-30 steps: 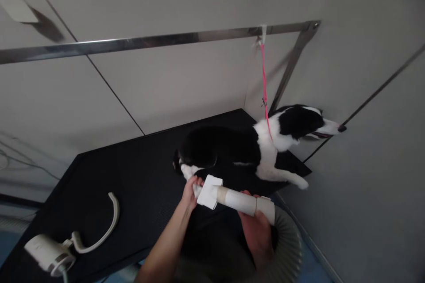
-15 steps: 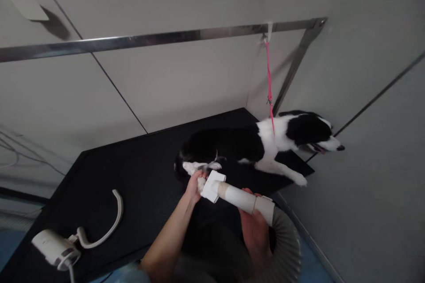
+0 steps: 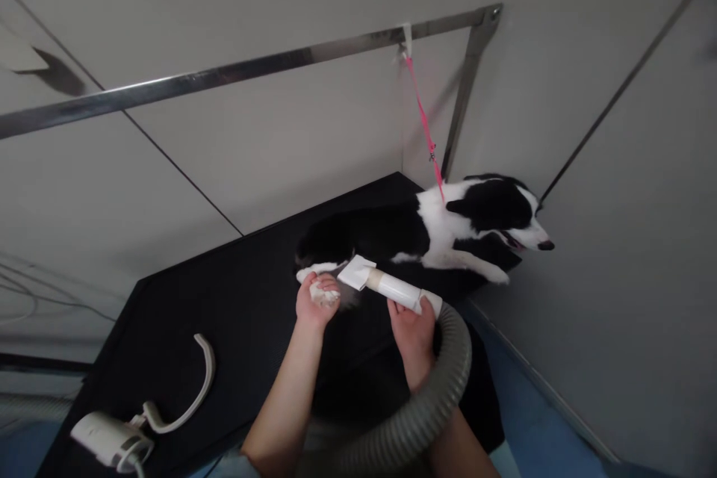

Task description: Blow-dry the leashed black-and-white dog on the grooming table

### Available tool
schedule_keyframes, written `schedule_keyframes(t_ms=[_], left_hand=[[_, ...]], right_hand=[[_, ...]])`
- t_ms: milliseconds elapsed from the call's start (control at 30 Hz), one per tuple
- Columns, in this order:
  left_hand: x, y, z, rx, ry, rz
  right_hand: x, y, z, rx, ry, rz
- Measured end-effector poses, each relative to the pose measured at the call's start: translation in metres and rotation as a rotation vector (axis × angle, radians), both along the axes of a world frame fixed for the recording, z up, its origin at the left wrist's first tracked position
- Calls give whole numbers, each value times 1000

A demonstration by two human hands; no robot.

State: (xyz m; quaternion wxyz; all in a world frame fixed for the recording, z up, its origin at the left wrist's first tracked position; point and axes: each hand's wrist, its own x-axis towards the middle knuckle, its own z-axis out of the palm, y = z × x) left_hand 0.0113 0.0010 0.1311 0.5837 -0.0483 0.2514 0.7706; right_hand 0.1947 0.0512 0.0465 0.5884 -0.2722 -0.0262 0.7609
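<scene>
Grip of the left hand curls around the white paw of a dog; the right hand's grip clasps a white nozzle.

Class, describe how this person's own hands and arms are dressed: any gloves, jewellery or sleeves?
The left hand and right hand are ungloved, with no rings, watch or bracelet visible. Both forearms are bare. Near the left elbow, a bluish sleeve edge shows; any markings on it are too dim to tell.
</scene>
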Motion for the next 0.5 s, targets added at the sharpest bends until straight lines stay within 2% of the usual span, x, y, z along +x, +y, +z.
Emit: schedule_keyframes(t_ms=[100,167,300,500], left_hand=[[1,-2,9,-19,123,-26],[2,-2,8,-16,138,-44],[1,-3,-5,-43,21,-78],[3,-8,-28,-200,-79,-114]], right_hand=[[-11,0,1,-84,79,21],[-13,0,-1,-124,111,21],[-4,-4,-5,-151,140,17],[10,-11,-6,-163,95,37]])
